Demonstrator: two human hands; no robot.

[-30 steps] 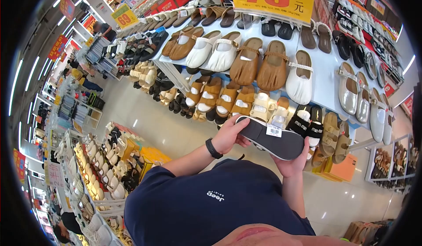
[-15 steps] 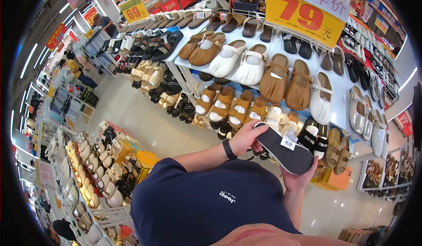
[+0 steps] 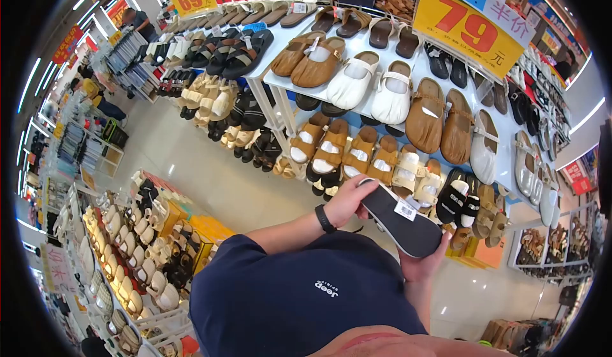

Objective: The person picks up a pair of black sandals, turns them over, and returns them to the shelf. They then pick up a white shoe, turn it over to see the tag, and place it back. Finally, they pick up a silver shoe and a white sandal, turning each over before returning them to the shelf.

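Observation:
A shoe [image 3: 415,234] is held in front of my chest with its black sole turned up, so its upper is mostly hidden. White edging runs round the sole, and a white barcode label [image 3: 405,208] sticks to it near the middle. My left hand [image 3: 347,203], with a black band on the wrist, grips the narrower end, thumb on top of the sole. At the broader end my right hand [image 3: 423,262] supports the shoe from below and along its side, fingers curled round the edge.
Ahead stands a tiered white display table [image 3: 299,89] with brown shoes [image 3: 319,64], white shoes [image 3: 352,81] and sandals below. A yellow price sign [image 3: 468,29] rises above it. Another shoe rack [image 3: 124,255] is at left. Two people stand farther back at left.
The view has shifted slightly, so the display sits a little farther right. The shoe and both hands appear slightly farther left, with the same grip.

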